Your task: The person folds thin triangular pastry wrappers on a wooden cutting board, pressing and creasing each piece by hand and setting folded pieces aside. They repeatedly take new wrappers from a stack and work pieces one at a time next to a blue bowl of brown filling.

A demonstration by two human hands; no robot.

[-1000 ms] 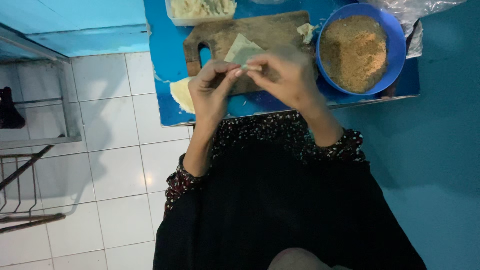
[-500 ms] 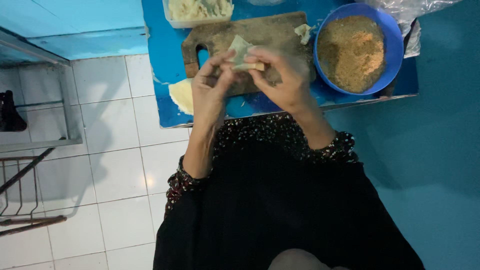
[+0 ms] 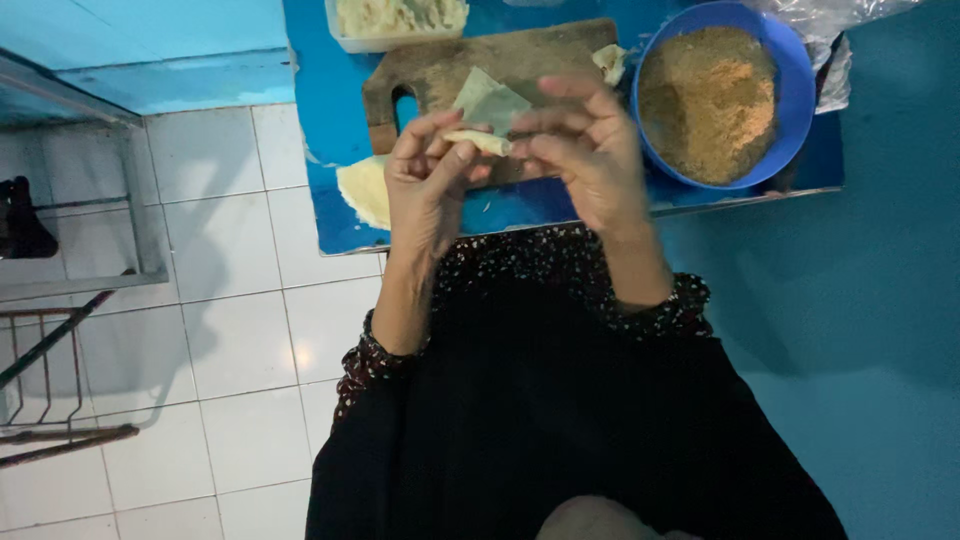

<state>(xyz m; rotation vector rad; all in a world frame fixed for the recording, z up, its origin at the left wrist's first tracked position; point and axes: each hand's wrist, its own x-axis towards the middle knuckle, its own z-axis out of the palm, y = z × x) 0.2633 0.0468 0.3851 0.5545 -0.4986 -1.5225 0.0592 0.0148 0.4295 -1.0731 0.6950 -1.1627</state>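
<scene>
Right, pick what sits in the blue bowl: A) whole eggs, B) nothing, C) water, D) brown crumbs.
D: the blue bowl, right of the wooden cutting board, is filled with brown crumbs, while both hands roll a pastry wrapper.

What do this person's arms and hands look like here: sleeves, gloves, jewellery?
Both hands are bare: no gloves on the left hand or the right hand, and no rings or watch that I can make out. The forearms are uncovered. The sleeves are pushed up toward the elbows: dark fabric with a small pale speckled print and gathered cuffs, matching the dark garment.
</scene>
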